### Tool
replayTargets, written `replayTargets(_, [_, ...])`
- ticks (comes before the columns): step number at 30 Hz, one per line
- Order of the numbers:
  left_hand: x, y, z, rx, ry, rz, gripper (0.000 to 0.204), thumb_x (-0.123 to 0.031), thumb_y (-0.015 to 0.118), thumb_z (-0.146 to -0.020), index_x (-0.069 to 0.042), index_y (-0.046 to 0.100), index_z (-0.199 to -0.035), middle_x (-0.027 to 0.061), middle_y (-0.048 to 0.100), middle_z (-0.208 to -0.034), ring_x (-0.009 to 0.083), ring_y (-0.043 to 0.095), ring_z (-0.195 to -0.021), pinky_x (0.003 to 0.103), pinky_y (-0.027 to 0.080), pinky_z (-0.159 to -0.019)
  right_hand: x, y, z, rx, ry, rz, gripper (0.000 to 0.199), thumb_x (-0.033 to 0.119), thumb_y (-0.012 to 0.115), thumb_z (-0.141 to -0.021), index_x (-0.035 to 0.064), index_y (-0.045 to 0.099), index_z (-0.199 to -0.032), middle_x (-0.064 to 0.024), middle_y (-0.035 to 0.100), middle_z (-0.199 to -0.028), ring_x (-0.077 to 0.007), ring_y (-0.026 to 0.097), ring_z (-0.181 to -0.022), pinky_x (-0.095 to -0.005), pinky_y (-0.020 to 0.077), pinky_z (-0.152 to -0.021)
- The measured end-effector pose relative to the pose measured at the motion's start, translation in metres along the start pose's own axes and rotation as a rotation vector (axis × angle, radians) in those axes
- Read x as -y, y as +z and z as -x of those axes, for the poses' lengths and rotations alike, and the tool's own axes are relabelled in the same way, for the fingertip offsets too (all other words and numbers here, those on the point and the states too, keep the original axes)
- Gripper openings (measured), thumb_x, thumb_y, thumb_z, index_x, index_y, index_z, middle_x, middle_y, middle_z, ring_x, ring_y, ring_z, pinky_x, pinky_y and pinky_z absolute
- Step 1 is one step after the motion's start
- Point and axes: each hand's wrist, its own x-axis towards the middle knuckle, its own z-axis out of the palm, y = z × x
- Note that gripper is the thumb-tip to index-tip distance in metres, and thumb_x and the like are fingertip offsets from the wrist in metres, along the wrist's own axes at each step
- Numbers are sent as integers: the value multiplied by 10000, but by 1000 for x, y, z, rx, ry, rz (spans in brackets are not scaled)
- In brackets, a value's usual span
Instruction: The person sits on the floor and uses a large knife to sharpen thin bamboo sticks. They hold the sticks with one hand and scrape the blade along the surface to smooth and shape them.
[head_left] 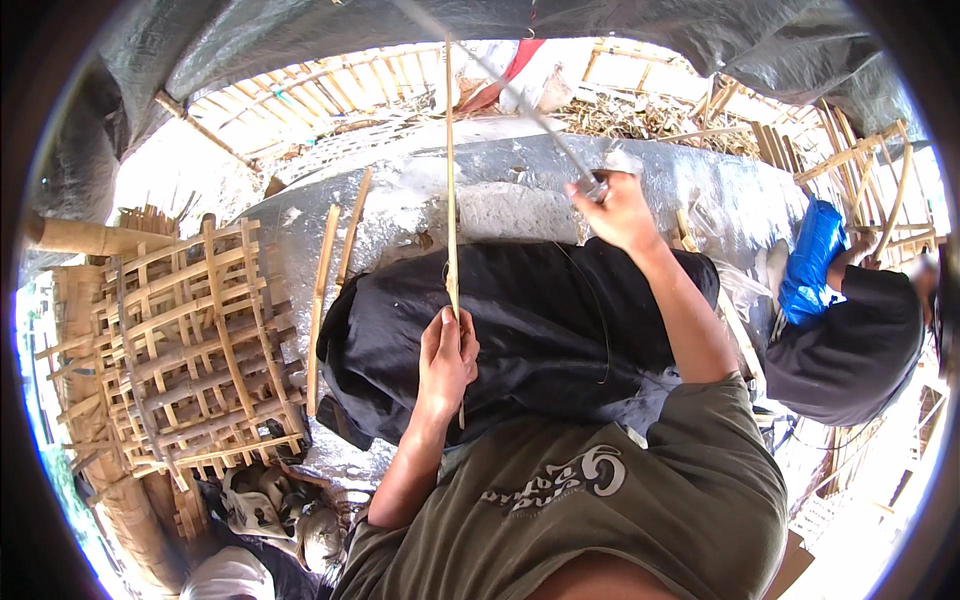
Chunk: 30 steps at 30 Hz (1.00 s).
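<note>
Left hand (446,362) fingers wrap a bamboo strip (450,180) upright; raised right hand (617,210) fingers clench a knife handle (594,187)

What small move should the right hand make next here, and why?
Probably draw the blade down toward the bamboo strip. The left hand grips the strip upright over the black cloth on the lap, while the right hand holds the blade raised off to the side, its edge apart from the strip, so no cut can begin until they meet.
</note>
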Motion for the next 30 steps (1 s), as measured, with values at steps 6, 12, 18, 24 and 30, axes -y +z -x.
replayTargets(6, [33,14,-38,29,-259,91,354,-397,353,-1084,-124,501,-914,-64,306,-569,39,274,-436,208,218,-374,25,18,26,304,-37,266,273,305,709,-848,33,699,-830,-174,686,-720,-388,692,-728,-453,563,-688])
replayTargets(12, [44,23,-67,72,-429,46,357,-380,325,-1084,-120,483,-896,-67,304,-586,53,287,-456,238,230,-399,18,29,37,588,30,392,215,207,680,-701,26,695,-816,-231,700,-817,-408,700,-832,-480,578,-776])
replayTargets(18, [69,23,-84,-10,-448,-3,338,-370,324,-1076,-126,474,-897,-66,315,-583,58,289,-452,231,231,-395,4,53,31,720,-55,490,251,206,676,-694,0,699,-835,-241,703,-846,-402,704,-846,-474,580,-771])
replayTargets(24, [59,26,-92,8,-486,50,337,-364,302,-1082,-115,459,-917,-60,302,-596,66,282,-458,239,229,-397,-8,60,23,699,12,424,253,172,649,-702,-27,687,-854,-266,695,-865,-427,694,-873,-483,573,-806])
replayTargets(30, [64,28,-90,-44,-450,-23,341,-369,295,-1082,-125,453,-905,-71,283,-591,61,263,-450,239,218,-391,-25,70,23,681,-65,395,257,172,656,-693,-37,680,-840,-274,692,-870,-423,693,-874,-479,570,-809])
